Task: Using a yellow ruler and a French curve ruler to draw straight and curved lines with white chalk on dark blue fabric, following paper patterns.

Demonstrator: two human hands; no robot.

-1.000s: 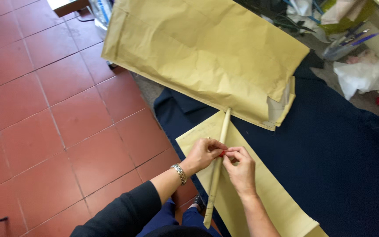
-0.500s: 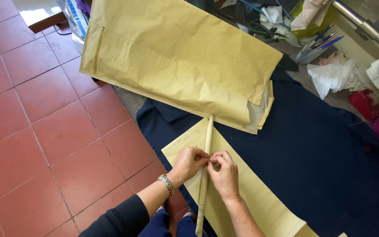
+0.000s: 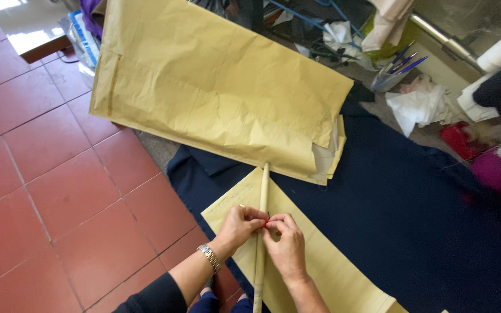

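Red tiled floor fills the 9 o'clock side; a large crumpled tan paper sheet lies at 12 o'clock over the dark navy cloth on the desk. At 6 o'clock the left hand, metal wristwatch at the wrist, and the right hand both pinch closed on a small red item, too small to identify. It sits on the rolled paper tube, which lies lengthwise on a smaller tan sheet.
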